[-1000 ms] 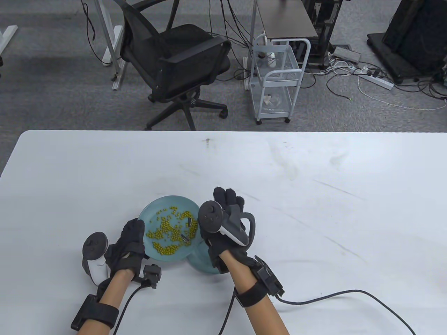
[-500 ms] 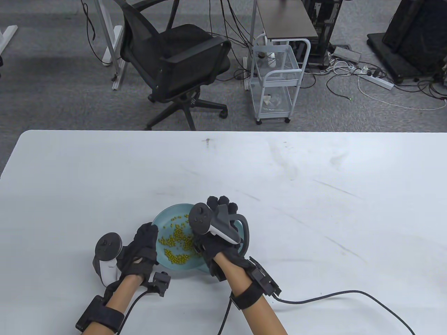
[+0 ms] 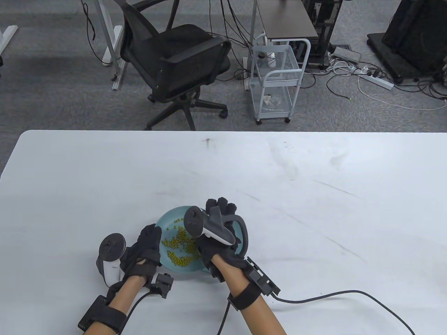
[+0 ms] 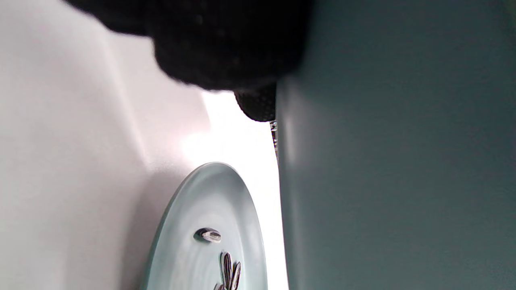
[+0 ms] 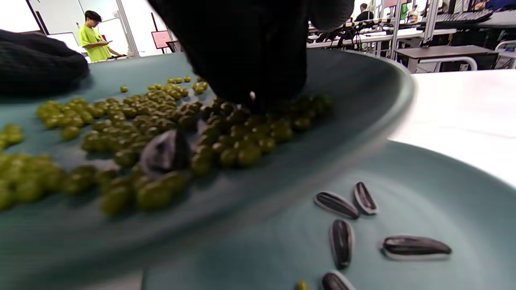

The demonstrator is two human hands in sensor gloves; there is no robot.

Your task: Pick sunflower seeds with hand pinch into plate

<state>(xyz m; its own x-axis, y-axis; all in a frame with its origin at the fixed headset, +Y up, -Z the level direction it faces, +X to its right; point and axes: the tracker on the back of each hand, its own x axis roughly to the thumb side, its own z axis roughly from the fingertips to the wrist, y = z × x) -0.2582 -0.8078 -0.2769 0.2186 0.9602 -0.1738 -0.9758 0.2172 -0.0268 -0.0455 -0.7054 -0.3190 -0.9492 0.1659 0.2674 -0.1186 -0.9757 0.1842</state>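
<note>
Seeds point(image 5: 342, 241) lie on a lower plate point(image 5: 443, 189), under the right hand point(image 3: 220, 240) and mostly hidden from the table view. We see an upper plate point(image 3: 167, 218) of green beans point(image 3: 178, 249), tilted. Left hand point(image 3: 145, 249) grips its rim. Right fingertips point(image 5: 250, 68) are bunched down among the beans, one striped seed point(image 5: 165, 153) just beside; whether they pinch anything, we cannot tell. White scuffed table point(image 3: 314, 192); chair point(image 3: 174, 66) and cart point(image 3: 276, 80) beyond.
</note>
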